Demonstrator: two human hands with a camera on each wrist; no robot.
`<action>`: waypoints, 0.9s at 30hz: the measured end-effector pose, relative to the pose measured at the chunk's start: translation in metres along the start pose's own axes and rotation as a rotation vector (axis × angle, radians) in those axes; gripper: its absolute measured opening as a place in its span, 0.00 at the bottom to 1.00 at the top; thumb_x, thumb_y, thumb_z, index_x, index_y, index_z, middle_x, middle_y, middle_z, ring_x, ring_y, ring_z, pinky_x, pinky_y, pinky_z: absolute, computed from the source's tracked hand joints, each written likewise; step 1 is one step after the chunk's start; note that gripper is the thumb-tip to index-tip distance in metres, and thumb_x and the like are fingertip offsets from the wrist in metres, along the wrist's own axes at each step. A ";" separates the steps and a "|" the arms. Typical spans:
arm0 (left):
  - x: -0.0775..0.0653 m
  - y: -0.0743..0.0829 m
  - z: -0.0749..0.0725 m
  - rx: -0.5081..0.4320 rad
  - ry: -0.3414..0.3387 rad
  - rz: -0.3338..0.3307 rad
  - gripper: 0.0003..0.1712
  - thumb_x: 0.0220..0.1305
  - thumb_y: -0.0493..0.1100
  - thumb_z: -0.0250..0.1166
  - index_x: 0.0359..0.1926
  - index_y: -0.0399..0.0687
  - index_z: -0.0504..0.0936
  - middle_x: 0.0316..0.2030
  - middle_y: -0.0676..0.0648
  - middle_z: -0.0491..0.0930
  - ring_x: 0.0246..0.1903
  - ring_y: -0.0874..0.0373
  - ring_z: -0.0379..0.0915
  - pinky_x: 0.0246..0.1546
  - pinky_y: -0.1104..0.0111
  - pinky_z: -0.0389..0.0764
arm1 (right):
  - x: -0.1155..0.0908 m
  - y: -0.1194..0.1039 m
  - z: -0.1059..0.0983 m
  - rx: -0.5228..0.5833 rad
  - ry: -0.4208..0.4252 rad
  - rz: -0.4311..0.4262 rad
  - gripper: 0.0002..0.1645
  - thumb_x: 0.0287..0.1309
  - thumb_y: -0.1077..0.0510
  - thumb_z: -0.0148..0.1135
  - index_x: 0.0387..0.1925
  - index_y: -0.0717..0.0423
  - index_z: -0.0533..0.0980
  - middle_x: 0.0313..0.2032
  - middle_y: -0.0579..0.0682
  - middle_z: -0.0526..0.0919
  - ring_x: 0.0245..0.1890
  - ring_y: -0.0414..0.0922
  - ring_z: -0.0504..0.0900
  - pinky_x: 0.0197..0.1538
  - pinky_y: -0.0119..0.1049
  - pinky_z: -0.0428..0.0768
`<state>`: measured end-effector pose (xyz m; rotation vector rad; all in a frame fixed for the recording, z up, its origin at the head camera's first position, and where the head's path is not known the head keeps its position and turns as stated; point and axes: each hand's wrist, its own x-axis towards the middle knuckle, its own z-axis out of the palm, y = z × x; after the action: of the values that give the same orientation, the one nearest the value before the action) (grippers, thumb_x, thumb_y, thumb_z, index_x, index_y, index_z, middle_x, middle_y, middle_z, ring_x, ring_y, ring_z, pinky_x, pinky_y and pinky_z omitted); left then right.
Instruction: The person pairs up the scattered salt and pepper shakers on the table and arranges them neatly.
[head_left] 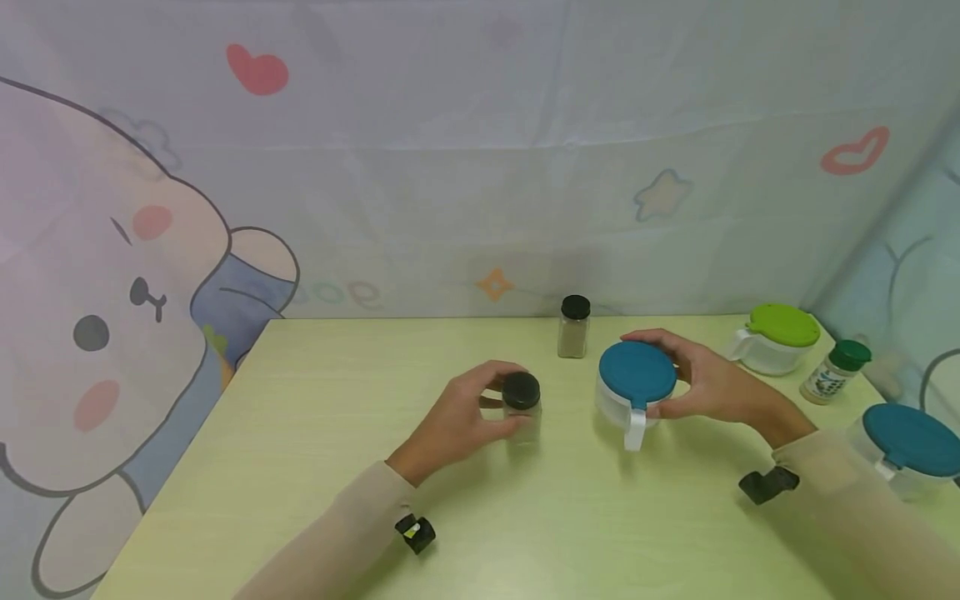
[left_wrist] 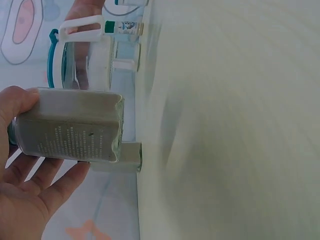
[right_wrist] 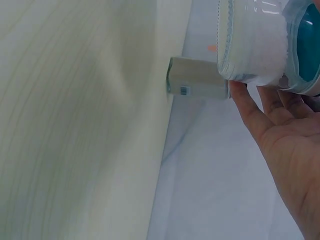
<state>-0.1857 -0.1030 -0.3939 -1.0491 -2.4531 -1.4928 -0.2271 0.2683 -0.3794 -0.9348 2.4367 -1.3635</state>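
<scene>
In the head view my left hand [head_left: 461,421] grips a glass spice jar [head_left: 522,417] with a black lid, thumb on the near side and fingers round the far side. The left wrist view shows the jar's printed label [left_wrist: 75,140] and its base raised off the table. To the right, my right hand [head_left: 716,387] holds a clear seasoning pot [head_left: 613,408] with a blue lid [head_left: 637,371] and a white handle pointing toward me. White contents [right_wrist: 260,45] show through its wall in the right wrist view, and it too hangs above the table.
A second black-lidded spice jar [head_left: 573,333] stands at the table's back edge, between and behind the hands. At the right are a green-lidded pot [head_left: 783,329], a green-capped shaker [head_left: 831,375] and another blue-lidded pot [head_left: 911,442]. A printed cloth [head_left: 450,167] hangs behind the table [head_left: 337,375].
</scene>
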 end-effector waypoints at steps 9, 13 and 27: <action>-0.002 -0.003 -0.010 0.019 -0.017 0.006 0.31 0.58 0.37 0.76 0.61 0.57 0.76 0.51 0.57 0.81 0.50 0.62 0.79 0.47 0.65 0.85 | 0.004 -0.004 0.009 -0.003 -0.017 -0.063 0.53 0.51 0.61 0.78 0.75 0.48 0.61 0.68 0.53 0.69 0.61 0.40 0.74 0.60 0.32 0.77; -0.003 -0.003 -0.014 0.038 -0.024 0.005 0.32 0.58 0.37 0.77 0.61 0.57 0.76 0.51 0.57 0.81 0.51 0.63 0.79 0.48 0.62 0.85 | 0.007 -0.007 0.012 -0.009 -0.017 -0.064 0.54 0.51 0.60 0.79 0.76 0.47 0.60 0.70 0.53 0.68 0.62 0.41 0.73 0.60 0.34 0.78; -0.012 -0.005 -0.027 0.053 -0.049 0.003 0.33 0.59 0.38 0.76 0.62 0.60 0.74 0.52 0.56 0.81 0.50 0.61 0.80 0.47 0.60 0.86 | 0.015 -0.011 0.023 0.029 -0.037 -0.063 0.53 0.51 0.60 0.78 0.75 0.46 0.61 0.69 0.52 0.68 0.63 0.50 0.73 0.60 0.36 0.78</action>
<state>-0.1868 -0.1317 -0.3882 -1.0921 -2.5074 -1.4093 -0.2237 0.2393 -0.3811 -1.0288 2.3729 -1.3863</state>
